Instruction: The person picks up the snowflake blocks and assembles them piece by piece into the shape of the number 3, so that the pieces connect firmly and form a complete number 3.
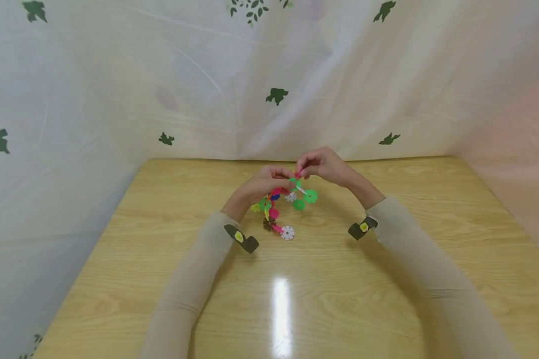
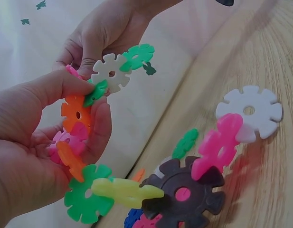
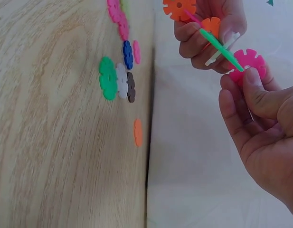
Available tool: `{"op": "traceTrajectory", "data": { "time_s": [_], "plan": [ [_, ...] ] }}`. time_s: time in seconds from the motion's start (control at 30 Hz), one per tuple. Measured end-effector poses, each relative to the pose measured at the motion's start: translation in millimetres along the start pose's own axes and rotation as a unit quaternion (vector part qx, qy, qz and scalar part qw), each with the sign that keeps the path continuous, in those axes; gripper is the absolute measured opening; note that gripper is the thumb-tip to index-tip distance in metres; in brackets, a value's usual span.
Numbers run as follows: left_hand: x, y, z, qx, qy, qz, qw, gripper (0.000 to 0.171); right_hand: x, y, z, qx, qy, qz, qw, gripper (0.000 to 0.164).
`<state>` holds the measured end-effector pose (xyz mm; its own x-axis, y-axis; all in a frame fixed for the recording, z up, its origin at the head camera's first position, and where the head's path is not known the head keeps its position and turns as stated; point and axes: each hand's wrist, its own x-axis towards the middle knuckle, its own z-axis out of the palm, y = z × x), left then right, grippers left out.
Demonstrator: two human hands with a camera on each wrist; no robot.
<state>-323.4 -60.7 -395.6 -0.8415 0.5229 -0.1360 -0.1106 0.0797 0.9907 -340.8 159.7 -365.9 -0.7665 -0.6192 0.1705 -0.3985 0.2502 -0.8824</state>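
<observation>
My left hand [image 1: 266, 182] grips a chain of slotted plastic flower discs, with an orange disc [image 2: 74, 113] and a green disc [image 2: 95, 93] at its fingers. A white disc [image 2: 120, 81] and another green disc [image 2: 138, 57] stick out past the fingertips. Between thumb and fingers my right hand [image 3: 274, 118] pinches a pink disc [image 3: 254, 58], whose edge meets a green disc [image 3: 221, 49] of the chain. From the left palm the chain hangs down through a yellow disc [image 2: 129, 191] and a brown disc [image 2: 160, 187] to a white end disc [image 2: 262, 107]. Fingers hide part of it.
Loose discs lie on the wooden table [image 1: 332, 289] beyond the hands, among them a green one [image 3: 107, 78], a blue one [image 3: 127, 54] and an orange one [image 3: 137, 133]. A pale curtain [image 1: 197, 99] with dark leaf shapes hangs along the table's back edge.
</observation>
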Motion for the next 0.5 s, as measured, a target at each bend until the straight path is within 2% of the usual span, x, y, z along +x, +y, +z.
{"op": "traceTrajectory", "data": {
  "time_s": [0.5],
  "plan": [
    [0.2, 0.3, 0.0, -0.017, 0.006, 0.010, 0.9998, 0.022, 1.5, -1.6, 0.7, -0.002, 0.025, 0.003, 1.000, 0.010]
  ]
}}
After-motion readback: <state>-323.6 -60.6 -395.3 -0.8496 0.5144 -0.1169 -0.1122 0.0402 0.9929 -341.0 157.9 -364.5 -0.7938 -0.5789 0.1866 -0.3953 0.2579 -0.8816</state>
